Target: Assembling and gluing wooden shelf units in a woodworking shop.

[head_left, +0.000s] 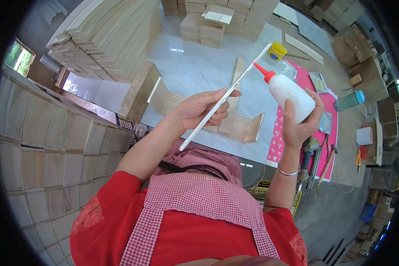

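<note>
My left hand (210, 106) grips a thin wooden board (197, 129), seen nearly edge-on, with a white line of what looks like glue along its edge. My right hand (300, 122) is wrapped round a white squeeze bottle (292, 95) with a red cone nozzle. The nozzle tip points up and left, at or very close to the far part of that edge. Behind and below my left hand, a partly joined wooden piece (246, 126) rests on the table, with upright end panels at its left and right. My left hand and the board hide some of it.
The pale glossy table (186, 57) carries a yellow-lidded jar (277, 51), a thick wooden block (139, 91) and tall board stacks (115, 35). To the right, a pink patterned sheet (275, 142) lies near a hammer (327, 166) and a teal-lidded bottle (352, 100). More stacked wood (44, 164) stands at left.
</note>
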Available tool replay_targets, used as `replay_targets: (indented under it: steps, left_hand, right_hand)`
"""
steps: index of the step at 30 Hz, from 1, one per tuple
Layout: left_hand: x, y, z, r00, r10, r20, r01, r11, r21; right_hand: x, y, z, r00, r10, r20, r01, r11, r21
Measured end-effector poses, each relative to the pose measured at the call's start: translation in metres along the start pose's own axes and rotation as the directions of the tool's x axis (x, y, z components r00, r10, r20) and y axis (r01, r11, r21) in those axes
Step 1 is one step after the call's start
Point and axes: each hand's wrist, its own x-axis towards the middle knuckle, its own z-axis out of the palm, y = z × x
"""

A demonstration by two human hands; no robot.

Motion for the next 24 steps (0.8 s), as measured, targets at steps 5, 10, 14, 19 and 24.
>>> replay_targets:
  steps: [5,10,14,19,24]
  left_hand:
    - [-0.003,-0.001,0.001,1.000,-0.009,-0.001,0.009,1.000,0.006]
    - [-0.006,-0.004,0.000,1.000,-0.016,0.017,0.015,1.000,0.018]
    - [-0.007,-0.007,-0.003,1.000,-0.012,0.011,0.012,1.000,0.021]
    - [-0.005,-0.009,-0.008,1.000,-0.009,0.007,0.009,1.000,0.026]
    - [-0.007,0.000,-0.020,0.982,0.019,-0.187,0.002,0.994,0.113]
  right_hand:
    - [0.010,0.007,0.000,0.999,-0.010,-0.045,0.010,1.000,0.001]
    - [0.026,0.015,-0.001,0.995,-0.033,-0.097,0.026,0.997,-0.074]
    - [0.031,0.020,0.000,0.992,-0.019,-0.124,0.005,0.993,-0.115]
    - [0.028,0.029,-0.002,0.987,0.047,-0.157,-0.066,0.991,-0.118]
    - [0.013,0.083,-0.013,0.929,0.170,-0.330,-0.221,0.967,-0.123]
